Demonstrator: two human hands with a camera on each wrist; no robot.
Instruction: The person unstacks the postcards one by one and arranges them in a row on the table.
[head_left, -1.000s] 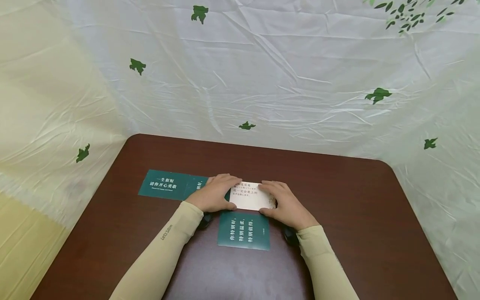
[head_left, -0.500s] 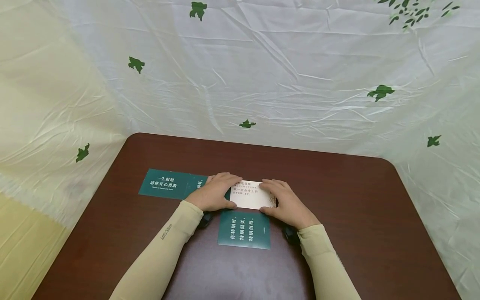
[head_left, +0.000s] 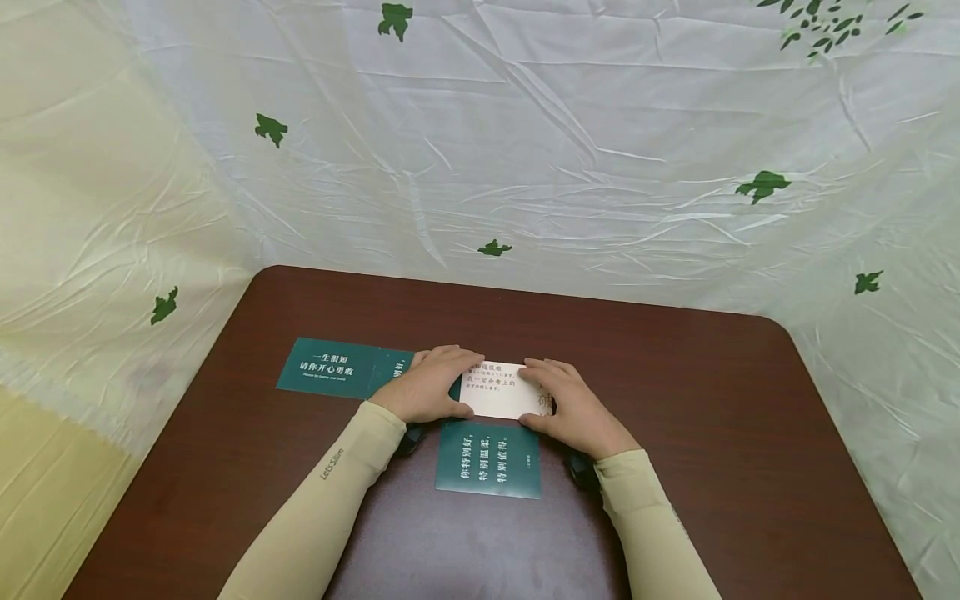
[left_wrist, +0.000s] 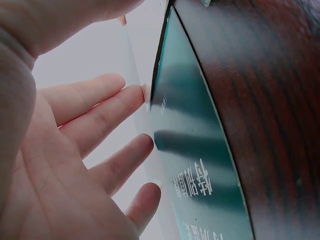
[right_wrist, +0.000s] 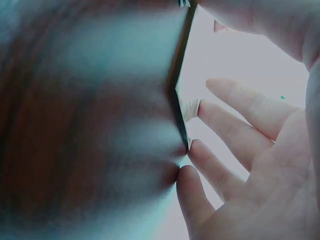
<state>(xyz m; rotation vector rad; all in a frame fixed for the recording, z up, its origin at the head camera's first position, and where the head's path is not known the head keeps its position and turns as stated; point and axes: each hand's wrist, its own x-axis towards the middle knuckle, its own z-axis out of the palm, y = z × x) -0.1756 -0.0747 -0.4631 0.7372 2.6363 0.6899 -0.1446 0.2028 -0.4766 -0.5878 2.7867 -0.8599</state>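
A white card [head_left: 495, 392] with printed writing lies between my two hands near the middle of the table. My left hand [head_left: 427, 387] grips its left end, thumb at the near edge and fingertips at the far edge. My right hand [head_left: 573, 404] grips its right end in the same way. Left of them, two green cards are in a row: one [head_left: 326, 367] in full view, the other [head_left: 386, 371] partly covered by my left hand. Just in front of the white card lies a green card [head_left: 487, 460] with white writing. The right wrist view shows fingertips [right_wrist: 200, 107] against the white card's edge.
The dark brown table [head_left: 712, 467] has rounded far corners. Behind and on both sides hangs a pale cloth [head_left: 585, 158] with green leaf prints. A black device [head_left: 581, 471] sits under each wrist.
The head view has shifted slightly. Both hands and the cards stay in practically the same places.
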